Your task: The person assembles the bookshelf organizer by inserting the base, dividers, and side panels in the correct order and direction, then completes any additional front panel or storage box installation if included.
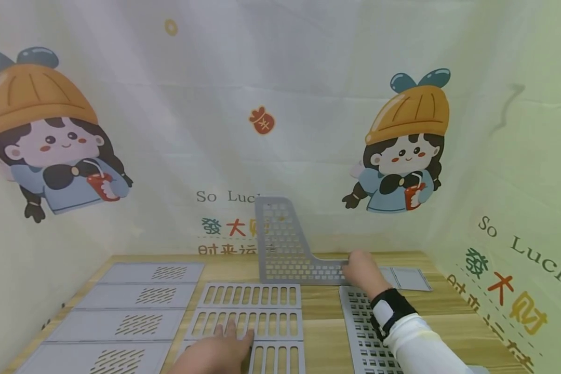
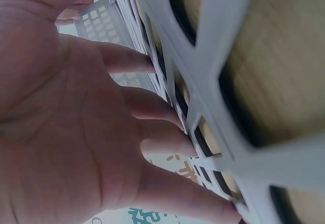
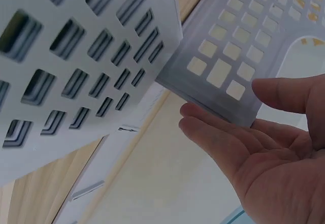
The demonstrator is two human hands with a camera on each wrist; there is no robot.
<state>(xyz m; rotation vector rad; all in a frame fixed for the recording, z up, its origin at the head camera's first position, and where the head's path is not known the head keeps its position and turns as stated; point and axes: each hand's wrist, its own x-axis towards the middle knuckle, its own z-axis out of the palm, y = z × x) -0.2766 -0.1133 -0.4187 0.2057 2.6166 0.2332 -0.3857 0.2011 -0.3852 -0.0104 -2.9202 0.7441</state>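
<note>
A grey L-shaped panel with a grid of small square holes (image 1: 301, 240) stands upright near the back of the table. My right hand (image 1: 366, 272) pinches its narrow right end; in the right wrist view the thumb lies on one face and the fingers (image 3: 218, 137) on the other. Toward the front, my left hand (image 1: 217, 350) rests with spread, fairly straight fingers on grey slotted panels (image 1: 252, 310). The left wrist view shows its fingertips touching the edge bars of the slotted panel (image 2: 203, 97). Nothing is gripped by the left hand.
Beneath my right forearm lies a stack of panels with square holes (image 1: 355, 322). Several grey panels with slanted slits (image 1: 98, 301) lie in a column at the left. Flat grey pieces (image 1: 413, 279) lie at the back right. Printed cloth walls (image 1: 318, 171) enclose the wooden table (image 1: 322, 322).
</note>
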